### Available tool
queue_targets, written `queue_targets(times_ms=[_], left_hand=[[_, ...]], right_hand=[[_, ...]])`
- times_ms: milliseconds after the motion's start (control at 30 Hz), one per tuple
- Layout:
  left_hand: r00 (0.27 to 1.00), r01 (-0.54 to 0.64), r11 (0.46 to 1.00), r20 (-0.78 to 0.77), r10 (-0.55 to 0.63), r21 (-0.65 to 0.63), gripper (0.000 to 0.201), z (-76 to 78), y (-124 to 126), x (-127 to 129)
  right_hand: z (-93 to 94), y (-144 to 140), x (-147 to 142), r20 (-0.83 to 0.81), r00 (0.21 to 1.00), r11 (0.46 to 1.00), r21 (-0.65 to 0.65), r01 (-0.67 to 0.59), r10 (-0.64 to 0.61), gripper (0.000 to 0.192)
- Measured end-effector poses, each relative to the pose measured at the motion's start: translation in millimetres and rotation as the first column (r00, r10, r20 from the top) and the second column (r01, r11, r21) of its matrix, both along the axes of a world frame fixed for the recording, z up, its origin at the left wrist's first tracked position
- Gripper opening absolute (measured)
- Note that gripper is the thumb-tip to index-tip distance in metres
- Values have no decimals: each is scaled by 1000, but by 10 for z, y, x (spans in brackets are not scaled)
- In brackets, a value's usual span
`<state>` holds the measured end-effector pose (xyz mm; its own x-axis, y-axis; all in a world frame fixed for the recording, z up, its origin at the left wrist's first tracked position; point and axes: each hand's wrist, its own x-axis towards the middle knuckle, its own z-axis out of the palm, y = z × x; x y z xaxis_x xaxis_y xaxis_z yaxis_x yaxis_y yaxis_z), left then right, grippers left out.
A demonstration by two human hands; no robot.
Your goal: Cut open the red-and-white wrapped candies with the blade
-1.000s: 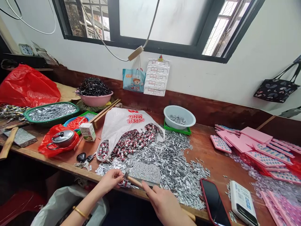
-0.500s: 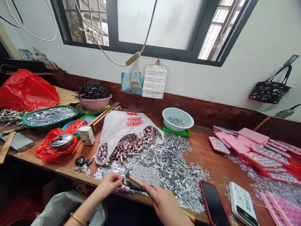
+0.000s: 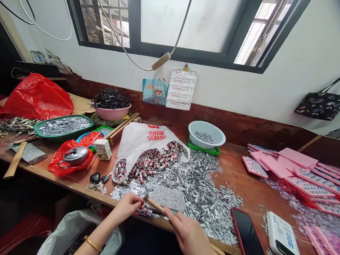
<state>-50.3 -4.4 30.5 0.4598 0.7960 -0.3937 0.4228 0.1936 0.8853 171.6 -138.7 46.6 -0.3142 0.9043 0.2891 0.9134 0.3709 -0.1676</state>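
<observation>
My left hand [image 3: 128,208] is closed in a pinch at the table's front edge. Its fingertips are on a small red-and-silver cylinder [image 3: 146,211], partly covered by the fingers. My right hand [image 3: 187,230] is wrapped round the wooden handle of a small hammer [image 3: 157,206]. The hammer's dark head hangs close to my left fingertips, over the front of a speckled grey stone slab [image 3: 170,199]. Around the slab spreads a heap of small flat metal tags [image 3: 204,191]. Behind it, many similar red-and-silver pieces [image 3: 159,161] spill from a white plastic bag [image 3: 138,141].
A phone [image 3: 248,230] and a white device [image 3: 283,232] lie at front right, with pink cards [image 3: 297,157] beyond. Keys [image 3: 99,180], a small carton [image 3: 103,148] and a lidded metal pot [image 3: 76,156] stand left. A pale blue basin [image 3: 207,124] is at the back.
The view has turned slightly left, so the scene sits further right. Both hands keep their grips; the hammer head stays near my left fingertips, with only slight motion.
</observation>
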Motion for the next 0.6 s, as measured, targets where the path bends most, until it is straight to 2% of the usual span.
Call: queue_targets(times_ms=[133, 233, 400, 533, 600], left_hand=[[1000, -18, 1000, 20, 18, 3, 26, -11, -10, -13], [1000, -8, 1000, 21, 8, -2, 24, -5, -17, -25], [999, -18, 1000, 28, 18, -5, 25, -23, -8, -27], [1000, -4, 999, 6, 4, 47, 25, -23, -16, -46], [1000, -30, 991, 4, 30, 129, 27, 15, -61, -74]], right_hand=[[-17, -2, 5, -43, 999, 998, 69, -7, 10, 53], [-104, -15, 14, -35, 999, 999, 50, -20, 21, 52], [-229, -50, -25, -77, 997, 999, 35, 34, -31, 57], [-244, -71, -5, -93, 995, 999, -32, 30, -33, 55], [-245, -77, 80, -147, 986, 996, -58, 67, -75, 55]])
